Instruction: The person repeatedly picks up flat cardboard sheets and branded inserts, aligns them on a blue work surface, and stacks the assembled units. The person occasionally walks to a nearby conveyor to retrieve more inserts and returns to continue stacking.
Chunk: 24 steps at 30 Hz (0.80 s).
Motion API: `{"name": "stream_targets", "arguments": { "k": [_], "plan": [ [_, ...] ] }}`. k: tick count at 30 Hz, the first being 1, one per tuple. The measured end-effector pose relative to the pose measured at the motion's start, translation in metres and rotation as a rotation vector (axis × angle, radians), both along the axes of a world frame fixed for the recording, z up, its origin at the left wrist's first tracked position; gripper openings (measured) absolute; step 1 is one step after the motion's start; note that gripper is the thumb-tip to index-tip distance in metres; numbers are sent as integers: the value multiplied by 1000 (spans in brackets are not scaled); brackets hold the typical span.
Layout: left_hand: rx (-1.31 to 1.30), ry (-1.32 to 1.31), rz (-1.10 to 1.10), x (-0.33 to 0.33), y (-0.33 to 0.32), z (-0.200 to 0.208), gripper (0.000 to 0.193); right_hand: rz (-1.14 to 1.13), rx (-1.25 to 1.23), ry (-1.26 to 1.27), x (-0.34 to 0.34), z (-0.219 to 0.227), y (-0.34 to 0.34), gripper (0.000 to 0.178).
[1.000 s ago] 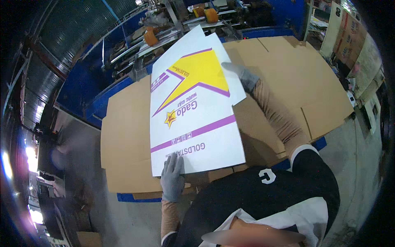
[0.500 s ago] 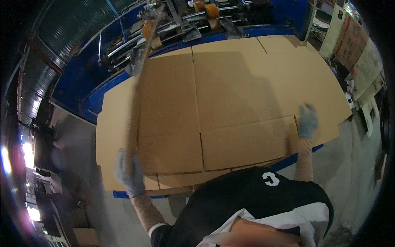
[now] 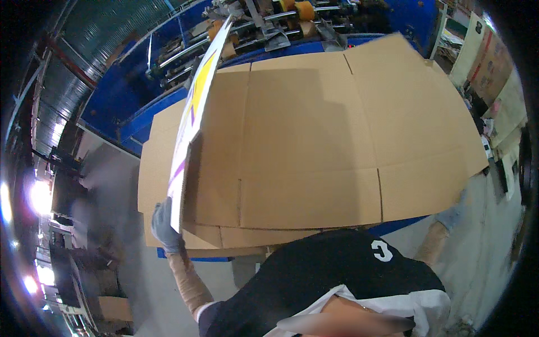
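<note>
A large brown cardboard sheet [image 3: 303, 123], creased and slotted like an unfolded box, lies before me with its far right corner raised. At its left, a cardboard panel [image 3: 193, 123] stands steeply on edge, showing a white face with yellow and purple print. My left hand [image 3: 167, 227], in a grey glove, is closed around the near end of this panel. My right hand [image 3: 451, 216], gloved too, is at the near right edge of the sheet. Its fingers are blurred and partly hidden there, so their grip does not show.
Beyond the sheet is a blue machine [image 3: 126, 121] with metal shafts and orange rollers [image 3: 305, 10]. More cardboard [image 3: 202, 253] lies beneath the top sheet, on a blue support [image 3: 401, 223]. Boards and cartons [image 3: 488, 67] stand at the far right. Grey floor [image 3: 120, 208] runs along both sides.
The standing panel has turned from its brown edge to show its printed face. The top sheet has shifted left and its far right corner has risen. My right hand has moved from the sheet's top to its edge.
</note>
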<state>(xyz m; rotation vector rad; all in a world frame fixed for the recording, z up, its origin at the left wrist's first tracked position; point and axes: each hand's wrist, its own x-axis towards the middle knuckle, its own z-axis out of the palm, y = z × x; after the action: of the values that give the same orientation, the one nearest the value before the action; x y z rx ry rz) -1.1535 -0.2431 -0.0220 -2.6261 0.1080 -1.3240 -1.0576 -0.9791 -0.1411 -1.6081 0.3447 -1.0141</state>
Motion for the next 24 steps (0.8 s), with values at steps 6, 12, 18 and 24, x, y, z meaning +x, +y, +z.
{"name": "stream_targets", "arguments": {
  "k": [6,12,18,24],
  "plan": [
    [-286,194,-96,36,-64,0,36,242,-278,-222,44,118,129,41],
    [-322,378,-400,86,-147,-42,57,440,-961,-287,113,143,224,31],
    [-124,662,-497,74,-162,-84,45,732,-1375,-422,74,60,253,43],
    [-52,740,-455,77,-152,-100,46,894,-1495,-219,78,22,268,44]
  ]
}}
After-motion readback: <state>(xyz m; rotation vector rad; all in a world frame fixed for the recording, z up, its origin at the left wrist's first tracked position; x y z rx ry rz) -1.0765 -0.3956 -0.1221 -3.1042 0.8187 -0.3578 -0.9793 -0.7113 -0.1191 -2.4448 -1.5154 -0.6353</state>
